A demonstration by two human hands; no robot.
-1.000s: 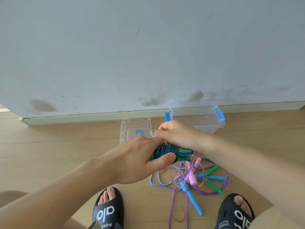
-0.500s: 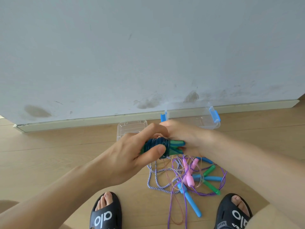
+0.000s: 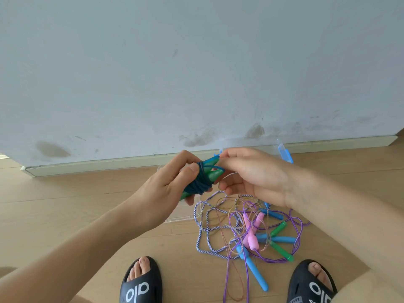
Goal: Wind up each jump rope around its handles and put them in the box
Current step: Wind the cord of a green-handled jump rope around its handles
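Note:
My left hand (image 3: 166,189) grips a pair of green handles wound with dark blue rope (image 3: 202,179), held up in front of the wall. The fingertips of my right hand (image 3: 251,173) pinch the rope's end at the handles' tips. Behind my hands lies the clear plastic box (image 3: 284,153) with blue latches, mostly hidden. On the floor below is a tangle of jump ropes (image 3: 244,232): a blue-white twisted rope, thin purple cords, pink, green and light blue handles.
A clear lid (image 3: 181,215) lies on the wooden floor under my left hand. My feet in black slides (image 3: 141,283) (image 3: 310,283) stand at the bottom. A stained grey wall with a skirting board (image 3: 98,166) runs behind everything.
Both hands lifted the wound bundle higher and tilted its tips up to the right. My right hand shifted from covering the handles to pinching at their tips.

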